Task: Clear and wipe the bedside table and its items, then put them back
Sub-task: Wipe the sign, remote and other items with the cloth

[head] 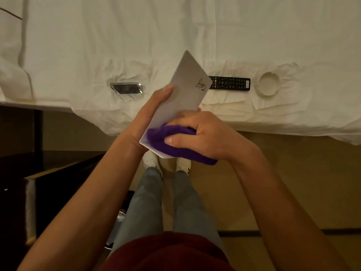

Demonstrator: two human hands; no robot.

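My left hand (pixel 150 116) grips the left edge of a flat white card (pixel 187 83) with a dark handwritten mark, held tilted above the bed's edge. My right hand (pixel 203 133) presses a bunched purple cloth (pixel 170 141) against the card's lower end. On the white bed sheet (pixel 175 32) lie a clear acrylic sign block (pixel 126 88), a black remote control (pixel 230 83) partly hidden behind the card, and a round white ashtray (pixel 268 83). The dark bedside table (pixel 58 173) stands at the lower left.
The bed's edge runs across the middle of the view. Below it is tan floor (pixel 283 182) with my legs and white shoes (pixel 151 161). A dark panel rises at the far left beside the table.
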